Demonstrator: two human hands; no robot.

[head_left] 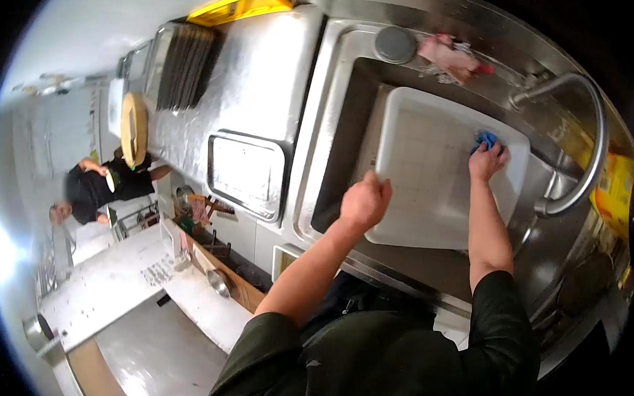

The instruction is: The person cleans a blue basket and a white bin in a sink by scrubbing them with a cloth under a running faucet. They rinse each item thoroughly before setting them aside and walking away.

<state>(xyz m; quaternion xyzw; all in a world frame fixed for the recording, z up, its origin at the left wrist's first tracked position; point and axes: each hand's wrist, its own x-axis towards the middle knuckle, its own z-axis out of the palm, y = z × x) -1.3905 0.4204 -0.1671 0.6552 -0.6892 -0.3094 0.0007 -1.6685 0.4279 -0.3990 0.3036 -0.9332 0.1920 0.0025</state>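
Note:
A white rectangular tray stands tilted in the steel sink. My left hand grips the tray's near left edge. My right hand is closed on a blue scrubbing cloth and presses it against the tray's inner face near its right side. The curved steel tap arches over the tray's right end.
A pink rag and a round grey plug lie on the sink's back rim. A steel tray sits on the counter to the left, beyond it a rack of dark trays. Another person stands far left. Yellow packaging lies right.

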